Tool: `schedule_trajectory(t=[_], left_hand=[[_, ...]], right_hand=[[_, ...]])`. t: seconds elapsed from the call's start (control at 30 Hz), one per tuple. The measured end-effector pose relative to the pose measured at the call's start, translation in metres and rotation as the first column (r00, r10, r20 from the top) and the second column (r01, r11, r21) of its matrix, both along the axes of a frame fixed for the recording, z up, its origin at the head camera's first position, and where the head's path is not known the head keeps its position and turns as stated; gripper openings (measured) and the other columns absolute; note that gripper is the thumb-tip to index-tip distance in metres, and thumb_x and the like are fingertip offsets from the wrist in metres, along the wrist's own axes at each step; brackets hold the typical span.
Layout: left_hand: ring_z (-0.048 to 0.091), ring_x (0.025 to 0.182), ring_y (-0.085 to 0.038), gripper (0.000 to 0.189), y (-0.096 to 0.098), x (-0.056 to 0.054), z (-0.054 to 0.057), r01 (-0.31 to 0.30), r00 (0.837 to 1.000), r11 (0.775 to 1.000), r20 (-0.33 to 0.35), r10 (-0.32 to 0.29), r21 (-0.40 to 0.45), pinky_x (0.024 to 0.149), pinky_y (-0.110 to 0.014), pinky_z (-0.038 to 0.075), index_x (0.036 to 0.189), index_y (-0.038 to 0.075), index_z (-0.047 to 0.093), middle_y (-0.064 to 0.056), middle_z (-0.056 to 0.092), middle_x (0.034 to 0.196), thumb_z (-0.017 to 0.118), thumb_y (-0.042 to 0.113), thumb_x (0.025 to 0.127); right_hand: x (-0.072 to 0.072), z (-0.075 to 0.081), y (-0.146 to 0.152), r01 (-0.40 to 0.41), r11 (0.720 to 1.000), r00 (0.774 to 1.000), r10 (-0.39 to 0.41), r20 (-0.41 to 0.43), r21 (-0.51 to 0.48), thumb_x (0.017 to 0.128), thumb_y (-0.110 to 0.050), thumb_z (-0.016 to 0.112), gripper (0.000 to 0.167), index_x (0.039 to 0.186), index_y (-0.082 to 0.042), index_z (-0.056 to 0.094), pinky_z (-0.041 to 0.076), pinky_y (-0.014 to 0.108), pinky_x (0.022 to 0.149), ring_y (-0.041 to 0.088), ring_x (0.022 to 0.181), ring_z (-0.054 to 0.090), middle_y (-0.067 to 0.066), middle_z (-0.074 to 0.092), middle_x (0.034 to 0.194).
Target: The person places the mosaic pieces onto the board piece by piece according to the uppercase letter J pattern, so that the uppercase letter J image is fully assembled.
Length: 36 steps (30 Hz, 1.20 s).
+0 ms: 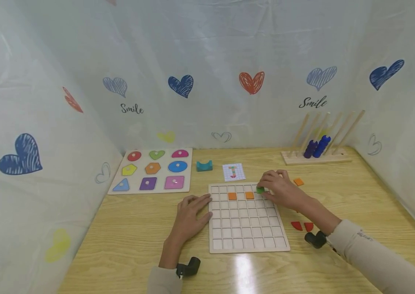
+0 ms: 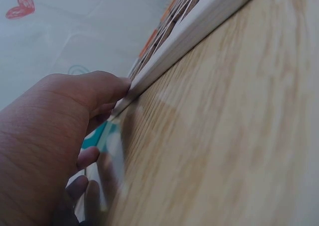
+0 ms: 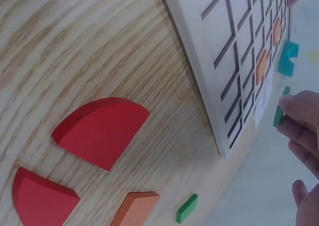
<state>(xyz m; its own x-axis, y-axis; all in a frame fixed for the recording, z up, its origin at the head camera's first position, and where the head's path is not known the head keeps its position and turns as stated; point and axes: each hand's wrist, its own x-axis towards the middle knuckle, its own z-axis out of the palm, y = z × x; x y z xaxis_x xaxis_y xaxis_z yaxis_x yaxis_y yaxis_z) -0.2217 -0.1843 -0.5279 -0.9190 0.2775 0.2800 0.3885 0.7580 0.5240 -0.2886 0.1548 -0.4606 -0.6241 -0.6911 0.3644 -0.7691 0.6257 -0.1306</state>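
Observation:
A pale wooden grid board [image 1: 248, 222] lies flat on the table, with two orange square tiles [image 1: 232, 196] set in its second row, one cell apart. My right hand [image 1: 280, 188] pinches a green tile [image 3: 281, 107] between thumb and fingertips, over the board's upper right corner. My left hand [image 1: 190, 216] rests on the table at the board's left edge, fingers fairly straight, thumb and fingertips touching that edge. Behind the board lies a small pattern card [image 1: 234, 172] showing a J-like figure of coloured shapes.
Right of the board lie two red quarter-circle pieces [image 3: 102, 132], orange tiles [image 1: 298, 181] and another green tile [image 3: 187, 208]. A knobbed shape puzzle [image 1: 150, 170] sits back left, beside a teal notched block [image 1: 204, 165]. A peg stand [image 1: 317, 158] with blue pieces stands back right.

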Motion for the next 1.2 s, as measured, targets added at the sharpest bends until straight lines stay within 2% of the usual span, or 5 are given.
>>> schedule_trajectory(t=[0.27, 0.87, 1.2], left_hand=[[0.041, 0.129, -0.028, 0.047, 0.000, -0.001, -0.002, 0.000, 1.000, 1.000, 0.004, 0.000, 0.004, 0.107, -0.055, 0.026, 0.139, 0.021, 0.062, 0.009, 0.052, 0.147, 0.066, 0.033, 0.094], [0.041, 0.129, -0.027, 0.047, -0.001, -0.002, -0.003, -0.002, 1.000, 1.000, 0.005, 0.002, -0.005, 0.107, -0.053, 0.027, 0.139, 0.022, 0.062, 0.011, 0.051, 0.148, 0.066, 0.034, 0.094], [0.042, 0.128, -0.026, 0.047, -0.002, -0.003, -0.002, 0.007, 1.000, 1.000, -0.008, -0.007, 0.006, 0.104, -0.051, 0.029, 0.139, 0.021, 0.062, 0.011, 0.052, 0.147, 0.066, 0.034, 0.094]], right_hand=[[-0.002, -0.001, -0.007, -0.028, 1.000, 0.999, 0.027, -0.020, -0.006, 0.078, -0.006, 0.085, 0.023, 0.099, -0.009, 0.075, 0.031, 0.052, 0.084, 0.027, 0.103, 0.058, 0.004, 0.067, 0.102], [-0.005, -0.005, -0.023, -0.056, 0.998, 0.998, 0.056, 0.014, -0.007, 0.080, -0.007, 0.084, 0.021, 0.099, -0.010, 0.076, 0.032, 0.055, 0.087, 0.027, 0.106, 0.056, 0.003, 0.067, 0.102], [-0.007, -0.008, -0.033, -0.067, 0.998, 0.997, 0.067, 0.022, 0.001, 0.078, -0.010, 0.085, 0.020, 0.096, -0.012, 0.076, 0.033, 0.052, 0.085, 0.026, 0.103, 0.057, 0.004, 0.067, 0.103]])
